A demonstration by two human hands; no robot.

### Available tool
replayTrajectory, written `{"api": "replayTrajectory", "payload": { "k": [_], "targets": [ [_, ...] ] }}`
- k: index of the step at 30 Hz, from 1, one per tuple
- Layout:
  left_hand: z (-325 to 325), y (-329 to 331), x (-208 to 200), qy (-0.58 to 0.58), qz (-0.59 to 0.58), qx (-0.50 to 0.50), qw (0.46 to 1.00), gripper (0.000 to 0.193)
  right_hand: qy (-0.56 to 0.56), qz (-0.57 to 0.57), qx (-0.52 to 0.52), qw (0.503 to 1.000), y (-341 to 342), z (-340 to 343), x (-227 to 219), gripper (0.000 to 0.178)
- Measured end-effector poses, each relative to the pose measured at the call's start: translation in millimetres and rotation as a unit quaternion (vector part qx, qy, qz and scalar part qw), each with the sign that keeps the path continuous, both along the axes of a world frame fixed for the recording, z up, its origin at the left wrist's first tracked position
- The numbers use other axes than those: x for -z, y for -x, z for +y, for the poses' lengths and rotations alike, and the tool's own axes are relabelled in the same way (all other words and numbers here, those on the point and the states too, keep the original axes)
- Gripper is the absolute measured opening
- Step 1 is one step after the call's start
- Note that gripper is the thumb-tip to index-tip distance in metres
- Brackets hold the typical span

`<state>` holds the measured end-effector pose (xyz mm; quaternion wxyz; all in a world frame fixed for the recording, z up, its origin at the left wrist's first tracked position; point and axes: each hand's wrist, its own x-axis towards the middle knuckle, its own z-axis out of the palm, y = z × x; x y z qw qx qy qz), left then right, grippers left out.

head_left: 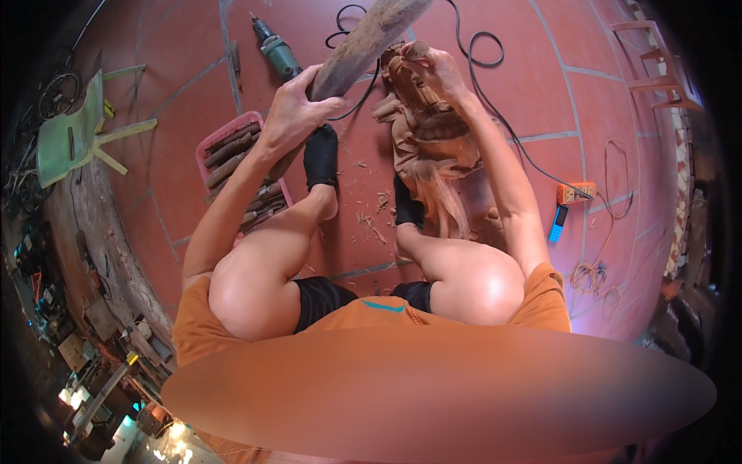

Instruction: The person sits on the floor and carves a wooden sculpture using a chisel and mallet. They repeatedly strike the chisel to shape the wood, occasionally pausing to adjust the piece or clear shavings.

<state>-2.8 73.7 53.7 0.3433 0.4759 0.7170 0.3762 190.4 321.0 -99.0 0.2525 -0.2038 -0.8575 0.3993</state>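
My left hand [297, 112] is wrapped round the lower part of a thick wooden club [367, 46], which slants up to the right past the top edge. In my right hand [442, 75] is a chisel with a round wooden handle end [417, 52]; its blade is hidden. That hand is over the far end of a brown wood carving [437, 182], which lies on the floor by my right foot and has carved folds. Pale wood shavings [371, 224] are scattered between my feet.
A pink basket [202, 151] of wooden-handled tools stands left of my left foot. Beyond it lies a green power tool [280, 54]. A black cable [495, 108] runs to an orange power strip [576, 192] beside a blue phone [557, 223]. A green plastic chair [69, 131] is at the left.
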Motion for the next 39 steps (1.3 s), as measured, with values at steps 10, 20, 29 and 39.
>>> {"api": "replayTrajectory", "payload": {
  "k": [10,20,29,39],
  "targets": [
    [-2,-20,-6,-0.091,-0.128,-0.022,0.987,0.037,-0.025,-0.092,-0.015,0.995,5,-2,-19,0.027],
    [0,-11,26,-0.04,0.039,-0.001,0.998,0.042,-0.086,-0.066,-0.01,0.994,15,-7,-24,0.025],
    [2,-1,34,0.015,0.023,0.002,1.0,0.04,-0.073,-0.047,-0.03,0.996,13,2,-14,0.027],
    [-8,-1,22,0.048,-0.088,-0.048,0.994,0.041,0.037,-0.004,0.051,0.998,-13,20,-3,0.028]
  ]
}}
